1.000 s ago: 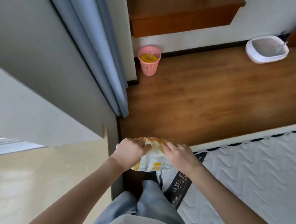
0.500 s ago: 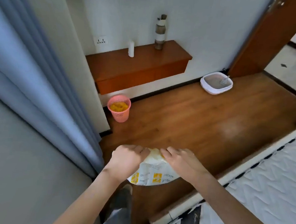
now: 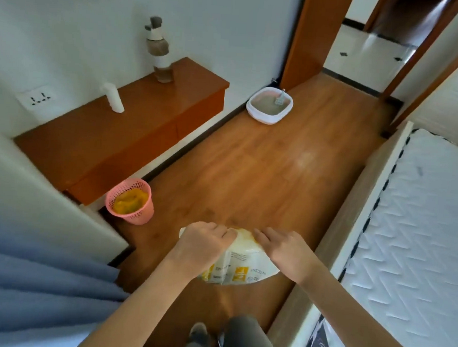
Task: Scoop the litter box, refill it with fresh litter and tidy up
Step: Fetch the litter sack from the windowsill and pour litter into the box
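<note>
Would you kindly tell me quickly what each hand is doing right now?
Left hand: fingers curled, gripping the top of the litter bag.
Right hand: fingers curled, gripping the same bag's top.

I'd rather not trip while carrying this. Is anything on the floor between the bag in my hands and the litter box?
Nothing visible. Both hands, left and right, grip the white and yellow litter bag; bare wooden floor runs to the white litter box. The pink mesh bin stands off to the left.
</note>
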